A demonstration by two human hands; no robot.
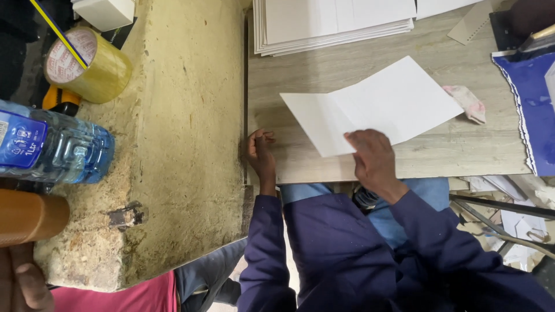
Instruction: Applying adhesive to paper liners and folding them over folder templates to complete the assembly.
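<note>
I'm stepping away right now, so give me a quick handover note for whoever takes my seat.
Left hand: closed loosely, resting on the grey wood-grain table at its left edge, holding nothing visible.
Right hand: fingers pressing the near edge of the white creased card sheet.
Stack of white flat sheets lies at the far edge.
Done: one crease shows in the sheet.
Left: the stack looks unfolded.

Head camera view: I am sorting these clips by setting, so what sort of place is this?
Probably a small paper or card workshop. A stack of white sheets lies on the wooden table, the right hand holds a folded white sheet, and a packing tape roll sits nearby.
</note>
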